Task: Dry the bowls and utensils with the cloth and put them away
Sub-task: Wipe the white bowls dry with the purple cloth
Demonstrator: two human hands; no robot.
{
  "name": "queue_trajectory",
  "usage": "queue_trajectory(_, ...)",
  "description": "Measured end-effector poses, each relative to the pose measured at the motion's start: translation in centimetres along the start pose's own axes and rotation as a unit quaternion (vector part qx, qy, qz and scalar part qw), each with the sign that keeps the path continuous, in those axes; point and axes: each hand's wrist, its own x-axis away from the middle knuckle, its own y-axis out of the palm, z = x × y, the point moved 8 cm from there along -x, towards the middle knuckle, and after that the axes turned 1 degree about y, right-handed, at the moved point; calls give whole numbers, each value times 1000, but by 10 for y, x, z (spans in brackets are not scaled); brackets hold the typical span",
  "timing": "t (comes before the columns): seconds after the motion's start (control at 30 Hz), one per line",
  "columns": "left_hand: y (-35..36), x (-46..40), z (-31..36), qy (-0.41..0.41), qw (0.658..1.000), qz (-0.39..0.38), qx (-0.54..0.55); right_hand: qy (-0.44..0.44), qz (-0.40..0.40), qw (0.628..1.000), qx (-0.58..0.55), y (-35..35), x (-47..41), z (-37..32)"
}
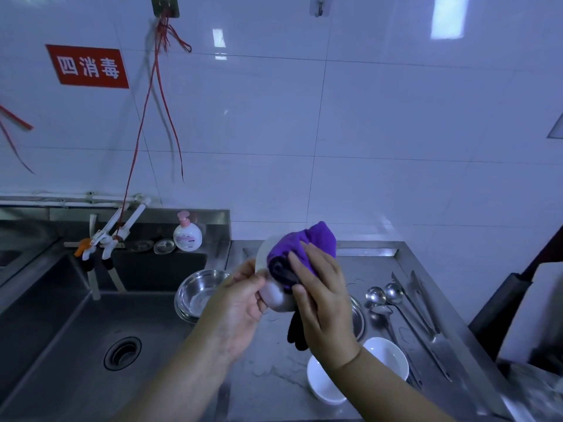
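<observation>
A: Left hand [243, 303] grips a white bowl [275, 295] by its rim, fingers curled round it, tilted above the counter [377, 263]. Right hand [320, 295] presses the purple cloth [304, 242] into it, fingers spread over the fabric.

B: And around them?

A: Steel bowls [199, 292] stacked just left, beside the sink [76, 330]. Two white bowls [323, 380] near, below the right wrist. Ladles [385, 295] and tongs [420, 303] lie to the right. Soap bottle [187, 233] far left, by the wall.
</observation>
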Motion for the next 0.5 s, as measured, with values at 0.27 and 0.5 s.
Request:
queue_trajectory(0.27,-6,6,8,-3,998,34,-57,39,31,999,22,-13,8,12)
queue_trajectory(0.5,-7,7,13,3,992,24,-127,96,12,994,44,-10,-5,10)
